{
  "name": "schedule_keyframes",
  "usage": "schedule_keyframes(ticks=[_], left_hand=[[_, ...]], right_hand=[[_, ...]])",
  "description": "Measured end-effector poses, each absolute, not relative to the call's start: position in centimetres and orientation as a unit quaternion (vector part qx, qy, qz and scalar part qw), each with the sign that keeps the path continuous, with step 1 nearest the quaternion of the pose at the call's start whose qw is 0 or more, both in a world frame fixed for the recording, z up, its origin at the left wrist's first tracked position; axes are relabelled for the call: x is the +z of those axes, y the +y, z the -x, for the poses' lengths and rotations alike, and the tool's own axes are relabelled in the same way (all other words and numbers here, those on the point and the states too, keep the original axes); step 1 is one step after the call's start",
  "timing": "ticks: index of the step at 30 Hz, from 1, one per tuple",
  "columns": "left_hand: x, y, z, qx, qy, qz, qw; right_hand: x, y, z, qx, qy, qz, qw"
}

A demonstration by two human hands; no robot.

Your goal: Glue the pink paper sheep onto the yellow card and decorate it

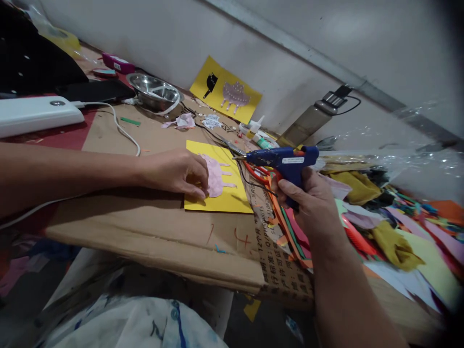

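One left hand (177, 170), fingers curled, at left edge of one pink cutout (215, 179) on one yellow card (228, 203); cannot tell whether it pinches anything. Card flat on cardboard sheet (145, 215). One right hand (310, 195) wrapped round handle of one blue glue gun (271, 158). Beyond: second yellow card (216, 93), one metal bowl (144, 101), one bottle (308, 122).

Metal bowl (142, 87) and capped grey bottle (308, 122).
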State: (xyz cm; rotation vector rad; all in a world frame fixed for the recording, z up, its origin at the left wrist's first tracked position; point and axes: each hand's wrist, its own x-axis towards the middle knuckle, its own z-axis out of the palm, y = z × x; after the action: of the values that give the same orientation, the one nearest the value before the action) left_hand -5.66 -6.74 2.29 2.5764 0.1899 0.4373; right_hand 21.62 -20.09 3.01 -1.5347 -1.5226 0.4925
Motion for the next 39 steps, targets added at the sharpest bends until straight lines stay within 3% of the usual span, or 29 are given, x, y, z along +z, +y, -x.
schedule_keyframes(ticks=[6,24,39], left_hand=[[1.7,-7.4,5.1,0.19,0.054,-0.954,0.224],[1.3,-6.3,4.9,0.159,0.106,-0.932,0.308],[1.1,-6.3,4.9,0.162,0.086,-0.925,0.332]], right_hand=[[3.4,-20.7,-21.6,0.217,-0.612,0.641,0.409],[3.7,-21.5,-18.7,0.11,-0.737,0.62,0.247],[3.8,-21.6,-18.6,0.092,-0.736,0.626,0.241]])
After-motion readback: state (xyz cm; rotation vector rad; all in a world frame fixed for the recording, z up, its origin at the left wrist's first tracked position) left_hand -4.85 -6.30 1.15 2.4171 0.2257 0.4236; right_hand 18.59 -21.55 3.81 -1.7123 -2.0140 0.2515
